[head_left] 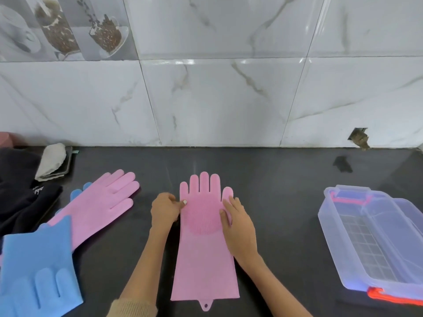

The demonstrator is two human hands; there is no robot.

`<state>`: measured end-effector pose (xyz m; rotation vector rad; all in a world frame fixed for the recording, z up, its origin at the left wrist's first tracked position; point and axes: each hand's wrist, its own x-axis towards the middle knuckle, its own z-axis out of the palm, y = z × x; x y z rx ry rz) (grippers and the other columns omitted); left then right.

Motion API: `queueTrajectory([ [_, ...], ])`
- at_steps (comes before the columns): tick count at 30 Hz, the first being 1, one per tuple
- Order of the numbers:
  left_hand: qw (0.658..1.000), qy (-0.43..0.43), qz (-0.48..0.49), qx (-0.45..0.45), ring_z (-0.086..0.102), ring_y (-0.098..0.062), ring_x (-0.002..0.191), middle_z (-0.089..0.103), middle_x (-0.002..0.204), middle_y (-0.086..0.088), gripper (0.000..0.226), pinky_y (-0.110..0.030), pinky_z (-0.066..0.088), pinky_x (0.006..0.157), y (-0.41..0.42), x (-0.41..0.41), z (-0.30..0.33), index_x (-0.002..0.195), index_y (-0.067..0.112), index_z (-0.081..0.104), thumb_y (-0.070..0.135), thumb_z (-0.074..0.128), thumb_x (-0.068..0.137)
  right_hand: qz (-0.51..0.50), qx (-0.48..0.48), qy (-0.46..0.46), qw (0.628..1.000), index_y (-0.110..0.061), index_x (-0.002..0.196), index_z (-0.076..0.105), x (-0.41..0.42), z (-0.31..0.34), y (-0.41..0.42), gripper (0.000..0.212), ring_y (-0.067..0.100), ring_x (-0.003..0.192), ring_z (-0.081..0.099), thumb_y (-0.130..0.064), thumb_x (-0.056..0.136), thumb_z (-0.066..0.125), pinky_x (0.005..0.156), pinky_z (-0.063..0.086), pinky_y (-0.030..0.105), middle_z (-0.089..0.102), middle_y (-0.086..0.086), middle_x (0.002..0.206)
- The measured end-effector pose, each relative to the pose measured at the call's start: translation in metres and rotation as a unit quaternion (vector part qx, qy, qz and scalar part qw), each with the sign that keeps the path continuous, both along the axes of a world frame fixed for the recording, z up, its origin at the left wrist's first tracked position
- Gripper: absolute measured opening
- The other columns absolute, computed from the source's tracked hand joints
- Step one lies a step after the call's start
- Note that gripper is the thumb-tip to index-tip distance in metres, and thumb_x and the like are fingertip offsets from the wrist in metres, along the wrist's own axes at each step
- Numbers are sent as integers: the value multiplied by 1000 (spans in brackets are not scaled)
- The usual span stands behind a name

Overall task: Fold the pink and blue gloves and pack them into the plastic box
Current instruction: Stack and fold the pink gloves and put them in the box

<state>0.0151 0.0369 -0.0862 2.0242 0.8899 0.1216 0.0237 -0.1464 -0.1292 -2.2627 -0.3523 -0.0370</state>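
A pink glove [203,259] lies flat on the dark counter in front of me, fingers pointing at the wall, bristled palm up. My left hand [165,208] pinches its left edge beside the little finger. My right hand [238,221] rests flat on its right edge, over the thumb. A second pink glove [100,207] lies at an angle to the left. It overlaps a blue glove [77,193] that shows only fingertips. Another blue glove [39,268] lies at the near left. The clear plastic box [338,243] stands open at the right.
The box has orange clips [389,297] and its lid [407,216] lies behind it. Dark cloth [20,193] and a grey rag on a small tray [51,162] sit at the far left. A tiled wall [210,99] bounds the counter at the back.
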Motion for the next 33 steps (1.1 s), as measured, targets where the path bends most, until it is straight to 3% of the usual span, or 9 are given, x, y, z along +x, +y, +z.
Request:
queueTrajectory([
  [2, 1000, 10, 5, -15, 70, -33, 83, 70, 88, -14, 21, -46, 57, 81, -8, -23, -6, 95, 3, 66, 17, 73, 81, -25, -35, 24, 999, -21, 144, 38, -18, -8, -7, 44, 11, 145, 19, -32, 101, 35, 115, 23, 29, 31, -8, 153],
  [4, 1000, -1, 10, -10, 69, -29, 83, 72, 89, -12, 21, -45, 57, 82, -18, -43, -11, 95, 4, 70, 18, 74, 80, -37, -62, 55, 996, -20, 147, 31, -29, -9, -11, 48, 14, 146, 15, -35, 101, 33, 115, 23, 30, 27, -7, 155],
  [9, 998, -19, 32, 56, 64, -21, 87, 73, 98, -8, 16, -28, 44, 76, -36, -67, -14, 97, 8, 73, 17, 68, 85, -26, -74, 55, 995, -21, 147, 32, -39, -4, -12, 45, 17, 146, 16, -29, 102, 32, 114, 27, 31, 30, -5, 155],
  [21, 994, -19, 72, 80, 65, -29, 98, 73, 103, -11, 15, -34, 45, 83, -13, -102, -8, 97, 6, 74, 10, 65, 86, 25, -84, 35, 996, -18, 145, 33, -71, 4, 17, 43, 18, 145, 23, -21, 102, 32, 112, 30, 31, 33, -4, 153],
  [25, 991, -17, 87, 96, 65, -30, 94, 73, 101, -12, 14, -31, 43, 77, -6, -112, -6, 95, 4, 74, 8, 63, 87, 36, -93, 31, 995, -17, 146, 31, -79, 4, 29, 45, 19, 144, 23, -23, 102, 33, 112, 30, 33, 33, -1, 154],
  [31, 984, -5, 118, 135, 66, -27, 94, 72, 103, -12, 17, -32, 48, 81, 8, -124, -8, 100, 5, 73, 10, 59, 91, 31, -61, 56, 996, -19, 147, 31, -87, 7, 46, 48, 23, 146, 18, -26, 100, 39, 111, 32, 38, 29, 1, 155],
  [33, 976, -5, 116, 185, 64, -26, 95, 69, 107, -12, 20, -31, 48, 82, 15, -125, -11, 103, 7, 71, 13, 55, 94, 37, -39, 45, 998, -19, 145, 34, -85, 12, 55, 47, 24, 145, 21, -25, 99, 40, 110, 35, 40, 31, 1, 154],
])
